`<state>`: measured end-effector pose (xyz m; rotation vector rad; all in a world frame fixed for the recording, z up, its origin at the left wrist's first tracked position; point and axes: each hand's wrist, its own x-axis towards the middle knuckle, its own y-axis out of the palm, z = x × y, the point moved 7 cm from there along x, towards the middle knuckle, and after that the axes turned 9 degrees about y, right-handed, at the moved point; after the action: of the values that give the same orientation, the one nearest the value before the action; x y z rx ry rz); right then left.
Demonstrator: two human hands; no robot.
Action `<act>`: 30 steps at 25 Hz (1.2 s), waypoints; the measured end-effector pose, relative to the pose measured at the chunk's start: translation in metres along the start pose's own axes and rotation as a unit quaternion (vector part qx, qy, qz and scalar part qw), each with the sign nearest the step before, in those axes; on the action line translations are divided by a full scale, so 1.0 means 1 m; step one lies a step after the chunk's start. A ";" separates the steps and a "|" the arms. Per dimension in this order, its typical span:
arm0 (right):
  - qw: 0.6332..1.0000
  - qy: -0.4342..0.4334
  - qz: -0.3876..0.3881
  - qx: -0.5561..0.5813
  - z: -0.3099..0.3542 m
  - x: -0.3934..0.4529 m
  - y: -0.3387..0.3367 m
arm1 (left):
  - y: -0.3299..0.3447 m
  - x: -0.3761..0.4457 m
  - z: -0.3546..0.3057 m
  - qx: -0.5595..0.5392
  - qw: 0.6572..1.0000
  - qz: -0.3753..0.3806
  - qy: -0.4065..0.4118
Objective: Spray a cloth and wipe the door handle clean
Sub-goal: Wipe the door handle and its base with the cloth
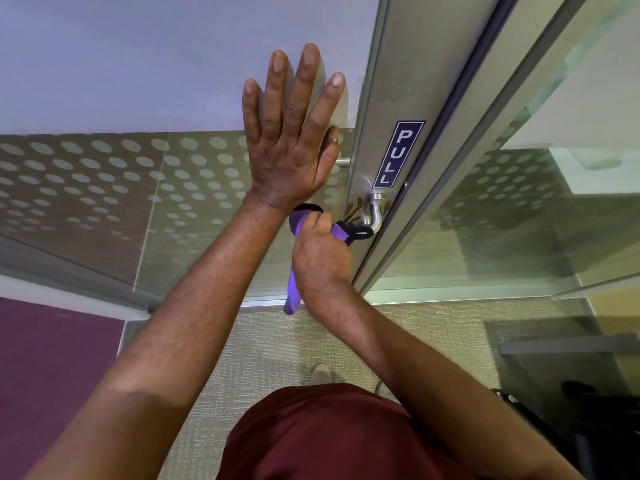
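A silver lever door handle [375, 213] sticks out of the metal door frame [384, 98], just below a blue PULL sticker [398, 154]. My right hand [320, 258] grips a purple cloth with black trim [341, 232] wrapped round the handle's lever, and most of the lever is hidden under cloth and hand. One end of the cloth hangs down below my wrist. My left hand [291, 133] presses flat against the glass door panel [138, 64] with fingers spread, just left of the frame. No spray bottle is in view.
The glass door has a frosted dotted band [104, 181] at handle height. A second glass panel [554, 168] stands to the right. Below are beige carpet [277, 358], a purple floor patch [52, 375] at left and a dark object [571, 427] at lower right.
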<state>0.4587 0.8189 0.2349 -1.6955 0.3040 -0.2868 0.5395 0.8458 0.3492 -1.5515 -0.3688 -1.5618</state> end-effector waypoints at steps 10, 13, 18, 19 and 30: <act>0.988 -0.008 0.151 0.027 -0.001 0.039 -0.012 | 0.000 -0.001 0.001 0.009 1.000 0.000 0.002; 0.990 0.044 0.104 0.082 -0.004 0.033 -0.008 | 0.000 0.000 0.001 0.011 1.000 -0.003 0.006; 0.999 -0.007 -0.019 0.042 0.006 0.006 0.003 | 0.000 0.000 0.000 -0.001 1.000 0.007 0.002; 0.997 -0.017 -0.051 0.048 0.005 0.004 0.004 | 0.000 0.000 0.000 0.000 1.000 0.010 0.005; 0.976 -0.076 -0.124 0.164 -0.049 -0.022 0.036 | -0.001 0.001 0.001 0.004 1.000 0.009 0.011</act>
<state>0.4189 0.7764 0.2056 -1.4174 -0.0699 -0.3680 0.5398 0.8472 0.3503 -1.5253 -0.3479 -1.5604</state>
